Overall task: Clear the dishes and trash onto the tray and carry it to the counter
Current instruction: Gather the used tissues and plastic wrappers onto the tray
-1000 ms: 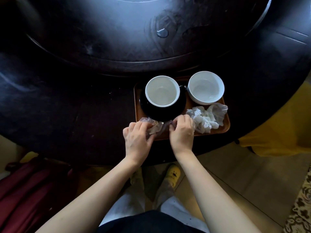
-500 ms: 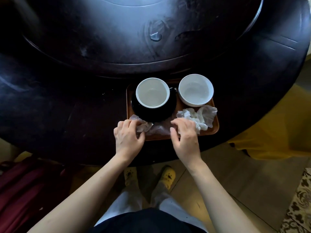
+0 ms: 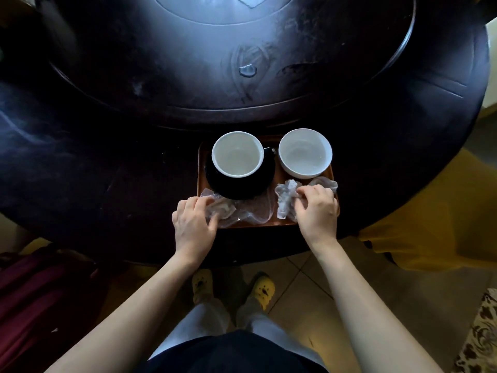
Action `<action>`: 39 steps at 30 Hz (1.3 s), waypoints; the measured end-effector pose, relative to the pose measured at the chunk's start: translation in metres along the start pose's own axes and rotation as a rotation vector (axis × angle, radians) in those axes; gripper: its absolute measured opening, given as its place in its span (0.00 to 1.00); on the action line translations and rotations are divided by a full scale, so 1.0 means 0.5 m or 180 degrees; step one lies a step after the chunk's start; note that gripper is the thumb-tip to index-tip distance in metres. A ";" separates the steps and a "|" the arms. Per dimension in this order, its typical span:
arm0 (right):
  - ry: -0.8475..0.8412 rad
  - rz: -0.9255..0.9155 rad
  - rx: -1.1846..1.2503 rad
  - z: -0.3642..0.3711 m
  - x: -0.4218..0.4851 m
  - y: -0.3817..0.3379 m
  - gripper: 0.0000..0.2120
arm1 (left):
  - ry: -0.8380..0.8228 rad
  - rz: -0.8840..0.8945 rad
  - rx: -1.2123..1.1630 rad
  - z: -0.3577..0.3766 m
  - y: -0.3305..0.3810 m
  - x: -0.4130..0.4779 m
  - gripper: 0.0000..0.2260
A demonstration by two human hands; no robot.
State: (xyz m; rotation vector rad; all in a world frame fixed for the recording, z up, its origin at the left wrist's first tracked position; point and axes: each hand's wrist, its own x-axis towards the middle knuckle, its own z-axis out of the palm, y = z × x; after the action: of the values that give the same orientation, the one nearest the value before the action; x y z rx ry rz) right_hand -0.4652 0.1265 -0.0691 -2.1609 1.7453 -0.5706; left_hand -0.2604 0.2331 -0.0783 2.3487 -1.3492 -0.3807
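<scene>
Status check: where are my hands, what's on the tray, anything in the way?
Left hand on clear wrapper, right hand on crumpled napkin. Tray holds cup on black saucer, plus bowl. Nothing blocking.

Single head-worn wide-angle view, looking steeply down from above the person. Close on the near edge of the dark round table, tray mid-frame, both forearms entering from the bottom. Floor and feet below, edges bent by the lens. No second view.
</scene>
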 end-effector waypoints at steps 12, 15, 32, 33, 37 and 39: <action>-0.0091 0.0285 0.1182 -0.066 0.013 0.011 0.08 | 0.0021 0.0009 0.0047 0.003 -0.006 0.005 0.14; -0.0347 0.0647 0.1770 -0.083 0.018 0.005 0.04 | 0.0045 -0.0020 0.0021 0.001 -0.002 0.001 0.15; -0.1075 0.0773 0.3390 -0.207 0.063 -0.067 0.11 | -0.0864 0.0286 -0.2289 -0.092 0.228 0.025 0.21; -0.1145 0.0704 0.3392 -0.217 0.065 -0.076 0.11 | -0.1264 0.0145 -0.2727 -0.093 0.245 0.030 0.20; -0.1182 0.0643 0.3498 -0.232 0.086 -0.109 0.13 | -0.1702 -0.0575 -0.3977 -0.099 0.279 0.058 0.05; -0.0925 0.0536 0.3420 -0.259 0.113 -0.115 0.14 | -0.1497 -0.0694 -0.4097 -0.122 0.303 0.085 0.05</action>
State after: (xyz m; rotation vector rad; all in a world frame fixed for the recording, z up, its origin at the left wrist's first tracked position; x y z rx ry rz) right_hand -0.4684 0.0851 0.0776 -1.2415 1.0435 -0.8353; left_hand -0.3283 0.1405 0.0455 1.3002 -0.5949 -1.4144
